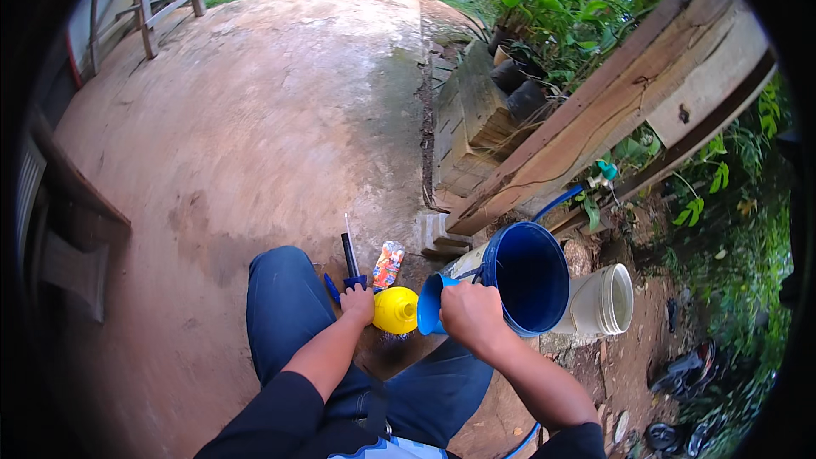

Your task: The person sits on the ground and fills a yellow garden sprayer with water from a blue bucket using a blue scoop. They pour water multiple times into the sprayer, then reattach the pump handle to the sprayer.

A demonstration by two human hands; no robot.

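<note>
My left hand (358,303) grips the dark blue pump head (354,281) of a hand sprayer, its black tube (349,255) pointing away from me. Right beside these fingers is a round yellow sprayer bottle (395,311), its uncapped neck facing up. With my right hand (472,313) I hold a blue plastic dipper (431,303), tilted so that its edge meets the bottle near the neck. Whether water flows from it cannot be seen. Just past the bottle a colourful printed plastic packet (388,264) lies on the ground.
A large bucket with a blue inside (532,274) stands right of my hand, a whitish pail (615,299) beyond it. A blue hose (558,201) runs to a green-handled tap (605,171). A wooden post (593,99) leans across the right. Concrete paving (255,108) spreads ahead.
</note>
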